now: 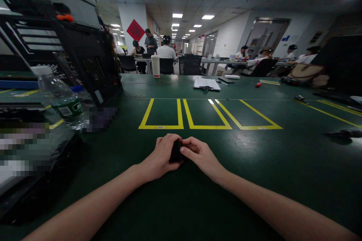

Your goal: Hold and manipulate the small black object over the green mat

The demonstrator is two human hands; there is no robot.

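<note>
A small black object (175, 152) is held between my hands, low over the green table (158, 196); its kind I cannot make out. My left hand (162, 156) wraps round it from the left, with the fingers over its top and the thumb below. From the right, my right hand (199, 154) pinches at its edge with thumb and fingertips closed. Much of the object is covered by my fingers. Just beyond both hands, yellow tape outlines (207, 127) mark the tabletop.
At left stand a clear plastic bottle (63, 99) and a black computer case (87, 60). Farther back are a clipboard (206, 83), a pale tumbler (155, 66) and a red item (258, 84). A dark tool (343, 134) lies at right. Several people sit beyond.
</note>
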